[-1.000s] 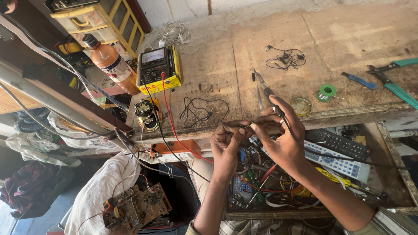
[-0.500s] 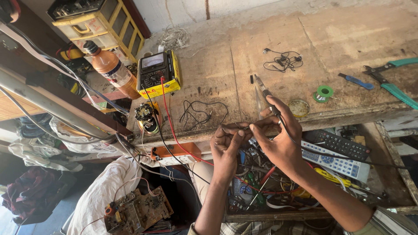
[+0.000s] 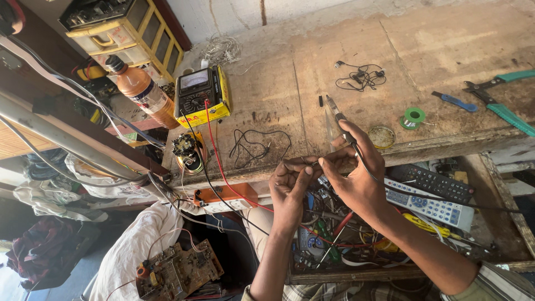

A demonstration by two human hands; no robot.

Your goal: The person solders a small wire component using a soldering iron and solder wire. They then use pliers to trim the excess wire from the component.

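Right hand [image 3: 356,178] fingers clamp a soldering iron [image 3: 337,116]; left hand [image 3: 290,181] fingers pinch a thin wire [image 3: 312,163]. At six o'clock, an open drawer [image 3: 356,274] holds remote controls [image 3: 429,195] and tangled cables.

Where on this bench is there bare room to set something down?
Bare wood lies between the yellow multimeter and the black earphones, and above the green solder spool. The drawer under both hands is crowded.

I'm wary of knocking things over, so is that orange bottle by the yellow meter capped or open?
Capped: the orange bottle has a dark cap on its neck, beside the yellow meter.
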